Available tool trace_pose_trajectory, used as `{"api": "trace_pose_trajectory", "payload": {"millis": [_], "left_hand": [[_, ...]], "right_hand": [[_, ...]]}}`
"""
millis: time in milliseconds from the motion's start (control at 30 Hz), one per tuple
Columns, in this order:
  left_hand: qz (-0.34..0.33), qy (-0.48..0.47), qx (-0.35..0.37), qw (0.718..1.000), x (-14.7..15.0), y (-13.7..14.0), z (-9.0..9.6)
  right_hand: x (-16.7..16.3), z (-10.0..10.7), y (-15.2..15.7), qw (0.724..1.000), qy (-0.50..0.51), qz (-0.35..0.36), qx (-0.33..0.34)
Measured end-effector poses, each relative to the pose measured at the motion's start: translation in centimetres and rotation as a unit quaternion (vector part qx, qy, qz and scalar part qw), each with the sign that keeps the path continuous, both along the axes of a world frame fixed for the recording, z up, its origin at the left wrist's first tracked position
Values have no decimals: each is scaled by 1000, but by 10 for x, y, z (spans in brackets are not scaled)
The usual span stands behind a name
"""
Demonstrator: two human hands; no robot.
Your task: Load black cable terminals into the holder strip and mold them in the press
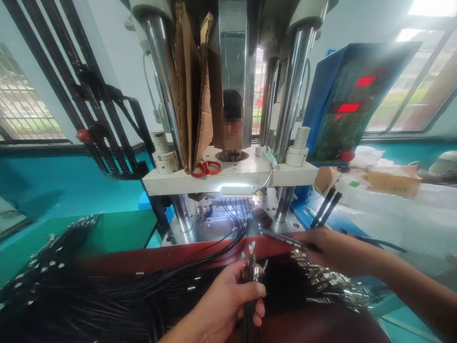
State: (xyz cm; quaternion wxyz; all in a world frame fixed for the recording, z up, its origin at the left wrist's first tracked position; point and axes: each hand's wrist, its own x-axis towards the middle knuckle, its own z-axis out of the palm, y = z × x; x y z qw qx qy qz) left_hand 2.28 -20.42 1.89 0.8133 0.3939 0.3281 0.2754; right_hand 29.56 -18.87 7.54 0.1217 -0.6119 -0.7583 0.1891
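My left hand (pixel 232 297) is closed around a few black wires (pixel 247 315), and their metal crimp terminals stick up above my thumb. Off to the right, my right hand (pixel 328 247) grips a slim grey metal tool (pixel 285 238) whose tip points left, towards the press bed; its exact kind is unclear. More black wires (pixel 239 231) run from a lit metal mould (pixel 224 209) on the bed, over its front edge. Beneath my right hand lies a heap of wire ends with shiny terminals (pixel 332 281).
A press plate (pixel 228 174) on steel columns stands ahead, with red-handled scissors (pixel 206 168) and cardboard (pixel 194 95) on it. Bundled black wires (pixel 107 300) cover the left front. A blue control box (pixel 342 105) with red displays stands right, near bags (pixel 400 214).
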Motion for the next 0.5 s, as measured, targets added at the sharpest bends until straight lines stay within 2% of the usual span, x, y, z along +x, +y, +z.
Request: {"api": "trace_pose_trajectory", "payload": {"millis": [67, 167, 367, 500], "left_hand": [[5, 1, -4, 1000, -1, 0, -1], [9, -9, -4, 1000, -2, 1, -3], [64, 4, 0, 998, -2, 3, -4], [51, 16, 7, 999, -2, 3, -1]], "right_hand": [[-14, 2, -8, 988, 130, 4, -87], [-42, -9, -15, 929, 317, -60, -179], [-99, -42, -5, 839, 525, -96, -107], [-110, -54, -4, 807, 568, -132, -90]]}}
